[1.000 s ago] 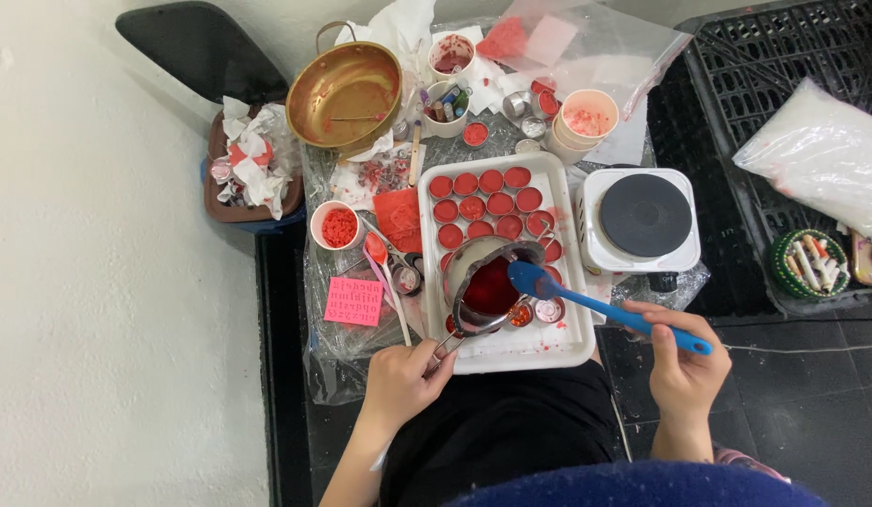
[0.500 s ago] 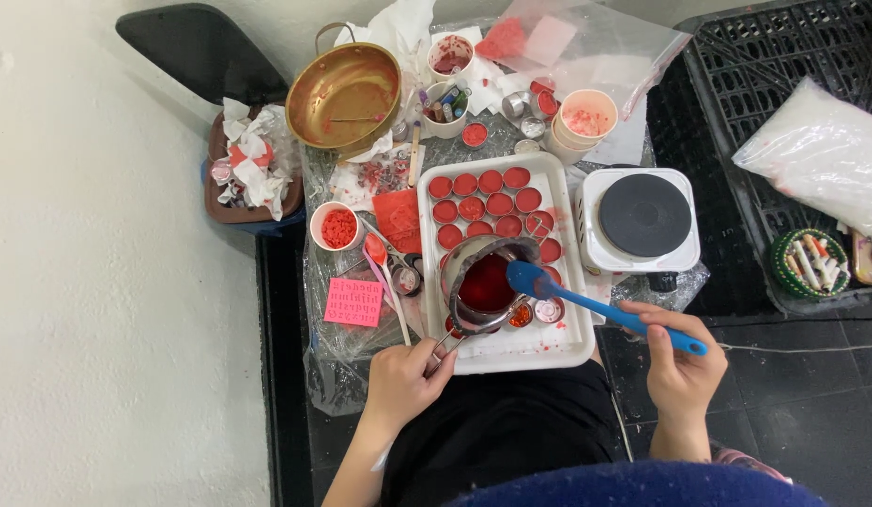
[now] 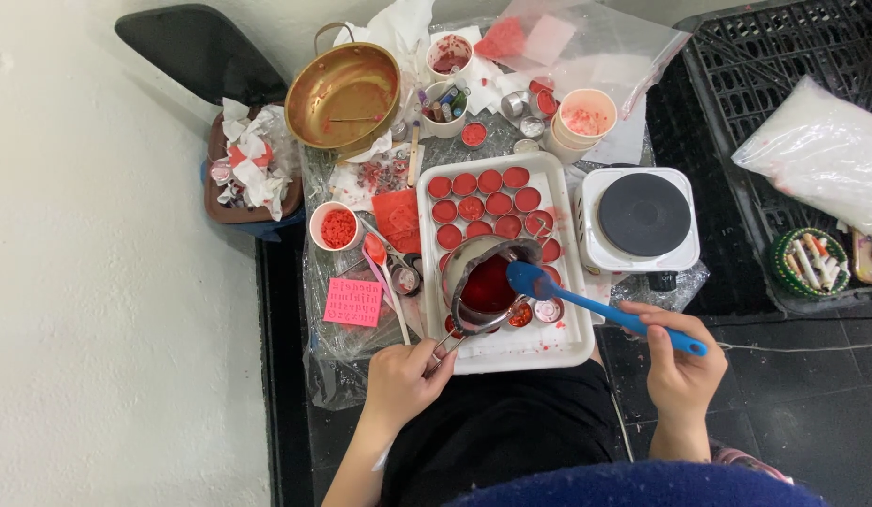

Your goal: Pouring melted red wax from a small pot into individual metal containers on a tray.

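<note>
The white tray (image 3: 579, 349) lies just ahead of both sets of fingers and carries rows of small round tins filled with red wax (image 3: 492, 204) across its far half. The brass pot (image 3: 342, 94) stands well beyond the left fingers, at the far left of the plastic-covered table (image 3: 328, 347). The white hotplate (image 3: 642, 218) sits just beyond the right fingers, beside the tray's right edge. The small steel pouring pot (image 3: 486, 280) rests over the near half of the tray, tilted, holding red liquid wax; its handle runs back to the left hand (image 3: 405, 380), whose fingers are clenched around that handle. The blue spatula (image 3: 586, 300) extends from the right hand (image 3: 680, 371) up and left, its blade at the pouring pot's right rim; the right fingers are closed around the spatula's handle end. The pink silicone mould (image 3: 352, 301) lies flat on the table, just beyond and left of the left fingers. The white cup of red wax pieces (image 3: 335, 226) stands further beyond the mould.
</note>
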